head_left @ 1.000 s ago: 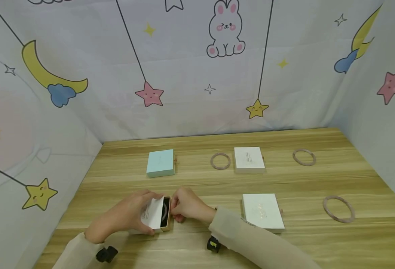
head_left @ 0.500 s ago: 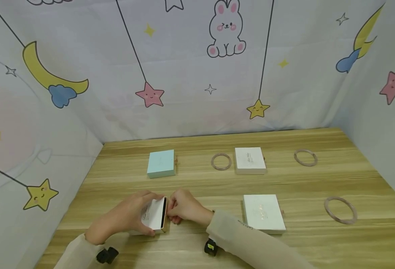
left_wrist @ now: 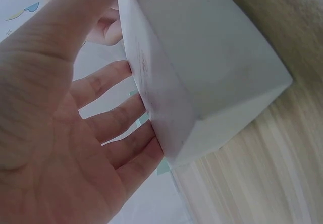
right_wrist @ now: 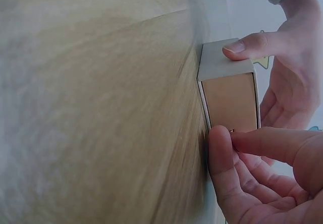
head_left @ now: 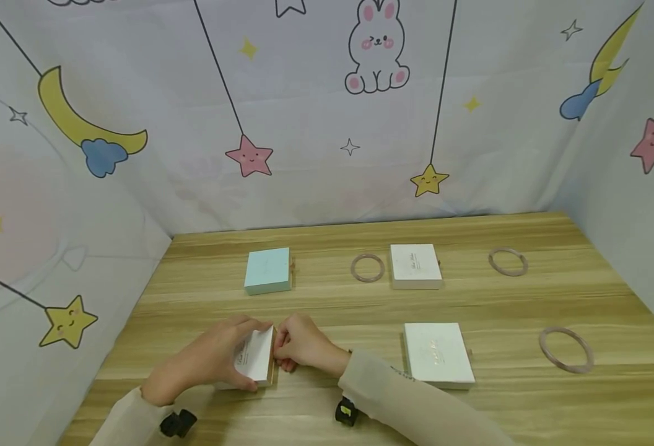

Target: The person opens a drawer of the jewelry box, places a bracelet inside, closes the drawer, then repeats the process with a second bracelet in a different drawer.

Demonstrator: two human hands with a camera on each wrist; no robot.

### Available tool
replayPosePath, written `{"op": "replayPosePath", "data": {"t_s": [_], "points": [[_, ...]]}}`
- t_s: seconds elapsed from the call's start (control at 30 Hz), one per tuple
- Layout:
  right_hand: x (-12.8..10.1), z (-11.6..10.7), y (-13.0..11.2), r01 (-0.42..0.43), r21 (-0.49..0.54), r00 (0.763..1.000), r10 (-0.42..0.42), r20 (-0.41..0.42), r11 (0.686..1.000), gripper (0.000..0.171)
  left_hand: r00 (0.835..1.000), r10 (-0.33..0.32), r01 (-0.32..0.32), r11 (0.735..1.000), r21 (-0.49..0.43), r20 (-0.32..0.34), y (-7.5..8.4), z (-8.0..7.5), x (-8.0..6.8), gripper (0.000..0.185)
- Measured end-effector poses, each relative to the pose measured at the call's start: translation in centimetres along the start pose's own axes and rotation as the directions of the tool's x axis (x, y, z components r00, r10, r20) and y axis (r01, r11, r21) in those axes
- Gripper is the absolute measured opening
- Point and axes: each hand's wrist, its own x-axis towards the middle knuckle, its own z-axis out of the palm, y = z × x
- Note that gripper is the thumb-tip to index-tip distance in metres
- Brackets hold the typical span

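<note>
My left hand [head_left: 221,353] holds a white drawer-style gift box [head_left: 257,356] on the table, with the thumb on its near side and the fingers over at the far side. The left wrist view shows the box's white sleeve [left_wrist: 217,57] close up. At the box's right end, my right hand [head_left: 305,344] pinches the small pull tab, mostly hidden between thumb and finger. In the right wrist view the tan drawer front [right_wrist: 231,103] sits about level with the sleeve's edge. Whatever lies inside the box is hidden.
A light-blue box [head_left: 268,271] stands behind the hands. Two more white boxes [head_left: 415,266] stand to the right, the nearer one [head_left: 438,353] beside my right forearm. Three pale bangles, at back centre [head_left: 368,280], back right [head_left: 508,274] and right [head_left: 565,368], lie on the wooden table.
The drawer has slid left into its sleeve, hiding the dark interior and the bangle that showed in it. My right hand moved left with it; my left hand stayed on the box.
</note>
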Motion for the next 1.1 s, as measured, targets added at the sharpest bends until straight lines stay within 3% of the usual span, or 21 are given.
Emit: {"op": "replayPosePath", "data": {"t_s": [0.37, 0.6, 0.9, 1.1], "points": [[0.2, -0.1, -0.1, -0.002, -0.045, 1.0, 0.003, 0.013, 0.999, 0.02, 1.0, 0.005, -0.005, 1.0, 0.018, -0.011, 0.2, -0.2, 0.1, 0.091], [0.5, -0.8, -0.2, -0.036, -0.095, 0.998, 0.041, 0.047, 0.995, 0.02, 1.0, -0.019, 0.019, 1.0, 0.018, 0.023, 0.2, -0.3, 0.2, 0.093], [1.4, -2.4, -0.6, -0.084, -0.095, 0.996, 0.085, -0.001, 0.992, 0.016, 0.998, -0.027, 0.027, 0.999, 0.019, 0.048, 0.3, -0.6, 0.1, 0.098], [2.2, -3.2, -0.9, -0.059, -0.045, 0.997, 0.056, -0.056, 0.997, 0.016, 1.0, 0.006, -0.006, 0.999, 0.034, 0.014, 0.4, -0.7, 0.2, 0.097]]}}
